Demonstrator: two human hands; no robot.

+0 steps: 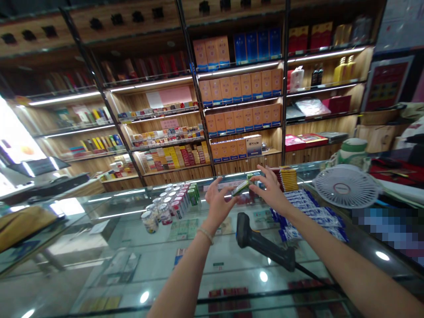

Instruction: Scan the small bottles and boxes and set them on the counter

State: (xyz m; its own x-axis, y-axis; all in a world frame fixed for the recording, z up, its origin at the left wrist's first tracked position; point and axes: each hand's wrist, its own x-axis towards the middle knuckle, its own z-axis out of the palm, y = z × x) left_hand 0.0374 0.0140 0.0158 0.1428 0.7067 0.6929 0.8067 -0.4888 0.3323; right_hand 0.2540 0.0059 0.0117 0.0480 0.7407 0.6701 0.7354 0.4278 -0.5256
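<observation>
A slim green pack (pixel 241 188) is held above the glass counter, tilted up to the right. The thumb and forefinger of my left hand (pixel 217 198) are at its left end. My right hand (pixel 269 190) pinches its right end, with the other fingers raised. Further small green packs (pixel 193 195) stand left of my left hand, at the end of rows of bottles and jars (pixel 167 205). Below my hands a black barcode scanner (pixel 261 243) lies on the glass. Blue and white packets (pixel 306 212) lie beside my right forearm.
Behind the counter (pixel 132 240) are lit shelves with orange boxes (pixel 243 88) and small packs. A stack of yellow-brown packs (pixel 287 179) stands past my right hand. To the right are a white fan (pixel 346 185) and a green and white jug (pixel 353 152). The scanner's cable runs rightward.
</observation>
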